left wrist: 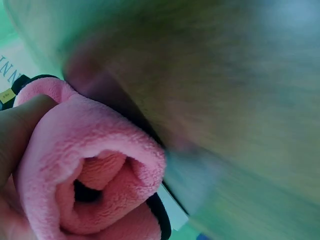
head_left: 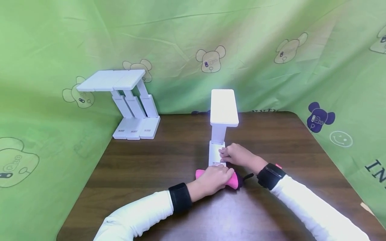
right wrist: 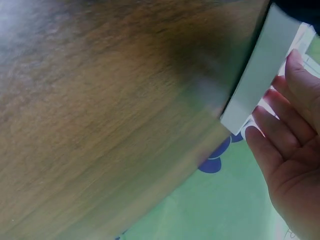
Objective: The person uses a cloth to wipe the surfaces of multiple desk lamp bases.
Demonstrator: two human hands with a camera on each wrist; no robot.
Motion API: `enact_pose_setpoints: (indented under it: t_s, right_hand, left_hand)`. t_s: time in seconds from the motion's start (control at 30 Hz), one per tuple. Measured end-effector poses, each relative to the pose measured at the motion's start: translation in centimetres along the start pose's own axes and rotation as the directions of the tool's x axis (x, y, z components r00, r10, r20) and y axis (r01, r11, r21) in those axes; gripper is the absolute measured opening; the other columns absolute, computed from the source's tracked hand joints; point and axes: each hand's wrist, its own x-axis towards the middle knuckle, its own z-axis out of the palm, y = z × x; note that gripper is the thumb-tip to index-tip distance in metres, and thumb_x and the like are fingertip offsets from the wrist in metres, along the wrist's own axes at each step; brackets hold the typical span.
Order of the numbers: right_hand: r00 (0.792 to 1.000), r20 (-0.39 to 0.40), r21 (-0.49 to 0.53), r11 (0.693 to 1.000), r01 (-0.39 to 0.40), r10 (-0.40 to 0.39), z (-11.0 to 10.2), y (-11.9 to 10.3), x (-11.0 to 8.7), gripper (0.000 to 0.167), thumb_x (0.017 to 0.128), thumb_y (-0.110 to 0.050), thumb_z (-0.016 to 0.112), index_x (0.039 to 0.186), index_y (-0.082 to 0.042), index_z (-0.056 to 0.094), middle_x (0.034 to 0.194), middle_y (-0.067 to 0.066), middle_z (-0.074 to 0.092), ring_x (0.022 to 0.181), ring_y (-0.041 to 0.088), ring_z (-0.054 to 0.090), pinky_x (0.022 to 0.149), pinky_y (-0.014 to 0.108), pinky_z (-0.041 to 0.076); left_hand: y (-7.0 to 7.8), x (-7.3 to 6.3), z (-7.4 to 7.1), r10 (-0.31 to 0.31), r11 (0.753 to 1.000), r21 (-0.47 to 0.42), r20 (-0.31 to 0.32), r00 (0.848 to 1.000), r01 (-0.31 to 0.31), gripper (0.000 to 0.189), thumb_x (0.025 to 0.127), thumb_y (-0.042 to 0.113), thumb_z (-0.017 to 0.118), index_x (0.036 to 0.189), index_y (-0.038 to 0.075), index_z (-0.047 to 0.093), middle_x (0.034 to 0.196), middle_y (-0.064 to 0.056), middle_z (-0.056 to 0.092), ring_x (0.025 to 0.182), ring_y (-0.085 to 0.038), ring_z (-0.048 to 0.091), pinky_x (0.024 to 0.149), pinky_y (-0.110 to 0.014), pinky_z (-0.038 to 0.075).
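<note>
A white folding desk lamp (head_left: 224,107) stands near the middle of the wooden table, its flat head raised over its base. At the front end of the base, my left hand (head_left: 213,179) grips a rolled pink plush cloth (left wrist: 95,130) with black edging. A black strap end pokes out at the cloth's right side in the head view. My right hand (head_left: 239,155) rests its fingertips on the right side of the lamp base (right wrist: 257,72), palm off the table. The part of the base under the cloth is hidden.
Several similar white desk lamps (head_left: 135,129) stand side by side at the back left of the table (head_left: 144,160). A green curtain (head_left: 181,30) with bear prints hangs behind and along both sides. A small pale object (head_left: 367,208) lies at the right edge.
</note>
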Motion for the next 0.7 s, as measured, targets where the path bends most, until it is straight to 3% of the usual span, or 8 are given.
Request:
enact_pose_setpoints:
  t_s: [0.17, 0.27, 0.37, 0.47, 0.6, 0.7]
  right_hand:
    - [0.999, 0.005, -0.037, 0.998, 0.044, -0.043, 0.0, 0.2, -0.2, 0.029, 0.085, -0.013, 0.082, 0.111, 0.0, 0.075, 0.116, 0.022, 0.07, 0.109, 0.033, 0.07, 0.088, 0.04, 0.056]
    - [0.999, 0.01, -0.032, 0.998, 0.046, -0.046, -0.1, 0.4, -0.3, 0.032, 0.085, -0.013, 0.082, 0.112, 0.001, 0.074, 0.116, 0.022, 0.07, 0.107, 0.033, 0.07, 0.087, 0.039, 0.057]
    - [0.999, 0.013, -0.016, 0.999, 0.034, -0.034, -0.2, 0.6, -0.5, 0.033, 0.083, -0.013, 0.083, 0.112, 0.001, 0.074, 0.116, 0.021, 0.07, 0.107, 0.032, 0.07, 0.086, 0.038, 0.057]
    - [0.998, 0.002, -0.033, 0.998, 0.056, -0.056, -0.2, 0.8, -0.7, 0.031, 0.083, -0.012, 0.083, 0.11, 0.001, 0.075, 0.115, 0.022, 0.07, 0.106, 0.034, 0.07, 0.085, 0.039, 0.057]
    - [0.993, -0.022, -0.05, 0.992, 0.113, -0.115, 0.1, 0.9, -0.7, 0.024, 0.084, -0.01, 0.082, 0.105, 0.001, 0.077, 0.11, 0.023, 0.071, 0.104, 0.034, 0.071, 0.083, 0.04, 0.059]
    - [0.993, -0.028, -0.009, 0.994, 0.113, -0.114, 0.2, 0.5, -0.4, 0.023, 0.085, -0.01, 0.082, 0.105, 0.002, 0.078, 0.11, 0.022, 0.072, 0.103, 0.032, 0.072, 0.082, 0.038, 0.059]
  left_hand:
    - [-1.6, -2.9, -0.6, -0.092, 0.995, -0.027, 0.056, 0.994, 0.093, 0.051, 0.081, 0.039, 0.086, 0.116, 0.013, 0.059, 0.097, 0.002, 0.069, 0.088, -0.013, 0.064, 0.069, -0.025, 0.055]
    - [-2.6, -4.6, -0.7, -0.139, 0.989, -0.037, 0.05, 0.989, 0.141, 0.051, 0.08, 0.039, 0.087, 0.116, 0.013, 0.061, 0.096, 0.001, 0.069, 0.086, -0.013, 0.063, 0.069, -0.027, 0.056]
    - [-2.7, -5.1, -0.8, -0.14, 0.99, -0.029, 0.029, 0.99, 0.14, 0.049, 0.079, 0.038, 0.088, 0.112, 0.013, 0.062, 0.094, 0.002, 0.069, 0.085, -0.013, 0.062, 0.068, -0.026, 0.055]
    - [-1.8, -4.0, -0.7, -0.094, 0.996, 0.007, 0.006, 0.996, 0.094, 0.044, 0.081, 0.036, 0.087, 0.109, 0.013, 0.062, 0.091, 0.003, 0.069, 0.082, -0.012, 0.062, 0.065, -0.024, 0.054]
    - [0.1, -1.2, -0.3, -0.001, 0.999, 0.052, -0.009, 1.0, 0.002, 0.035, 0.085, 0.031, 0.083, 0.106, 0.014, 0.061, 0.089, 0.004, 0.067, 0.082, -0.01, 0.062, 0.064, -0.023, 0.053]
    - [1.2, 0.9, -0.1, 0.046, 0.997, 0.069, -0.007, 0.999, -0.046, 0.033, 0.088, 0.031, 0.08, 0.109, 0.014, 0.06, 0.091, 0.005, 0.068, 0.086, -0.01, 0.063, 0.069, -0.021, 0.054]
